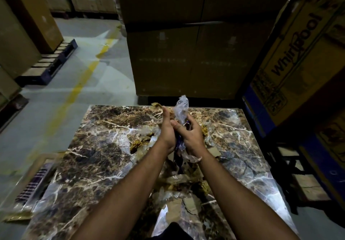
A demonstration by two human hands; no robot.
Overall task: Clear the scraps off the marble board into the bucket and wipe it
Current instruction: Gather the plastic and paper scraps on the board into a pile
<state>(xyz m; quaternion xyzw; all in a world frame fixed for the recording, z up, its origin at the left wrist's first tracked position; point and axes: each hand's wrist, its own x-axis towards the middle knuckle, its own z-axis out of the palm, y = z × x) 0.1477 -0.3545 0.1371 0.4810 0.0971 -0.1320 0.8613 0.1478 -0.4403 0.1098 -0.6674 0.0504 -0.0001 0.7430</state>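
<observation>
Scraps first: we hold a crumpled wad of clear plastic film (180, 109), standing up out of our fingers, with a strip of dark blue wrapper (179, 142) trailing down between the palms and a torn yellow-brown scrap (156, 105) poking out past the left fingertips. Left hand (167, 129) and right hand (190, 133) are pressed together around the bundle, fingers curled onto it, thumbs crossing on top.

Below the fingers lies the brown, white-veined polished marble board (89, 157). Loose film, crumbly yellow bits (139, 143) and flat cardboard pieces (190, 205) litter it under our wrists and toward us; more yellow bits sit just right of the right fingers.

No bucket in view; we cannot tell where it stands.

Risks, as we judge them:
- The blue strip hangs free below the grip; it could slide out in transit.
- The film is springy and the grip loose at top; it may unfold and shed the yellow-brown scrap.
- Dropped crumbs on the concrete floor (71, 75) would widen the mess.
- Dim light; small clear pieces are easily missed before wiping.
</observation>
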